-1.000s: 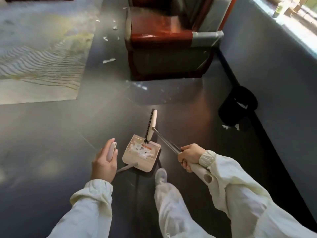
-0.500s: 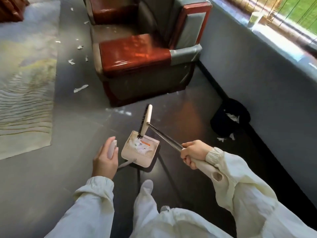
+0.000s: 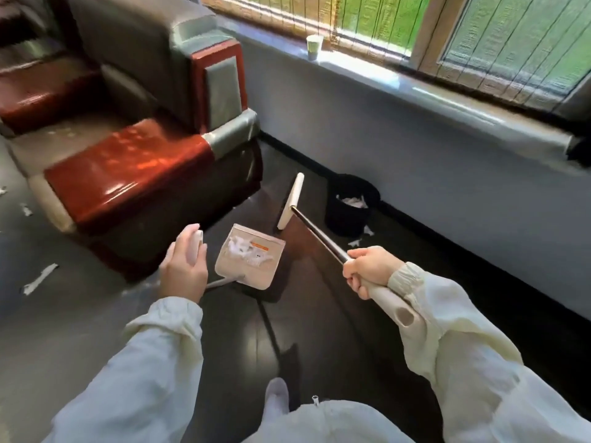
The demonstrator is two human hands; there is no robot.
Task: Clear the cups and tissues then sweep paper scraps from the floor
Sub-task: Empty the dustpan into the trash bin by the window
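Left grip (image 3: 184, 270) wraps the dustpan (image 3: 252, 263) handle, holding paper scraps (image 3: 243, 251) level inside, near the black bin (image 3: 347, 219); right grip (image 3: 367, 271) clenches the broom (image 3: 291, 201) shaft, head clear beside the bin, likely for tipping.

The orange label on the dustpan (image 3: 250, 261) is unreadable.

Cream-white sleeves (image 3: 153, 362) with gathered elastic cuffs (image 3: 401, 278), white trousers (image 3: 319, 423), white shoe (image 3: 276, 394)
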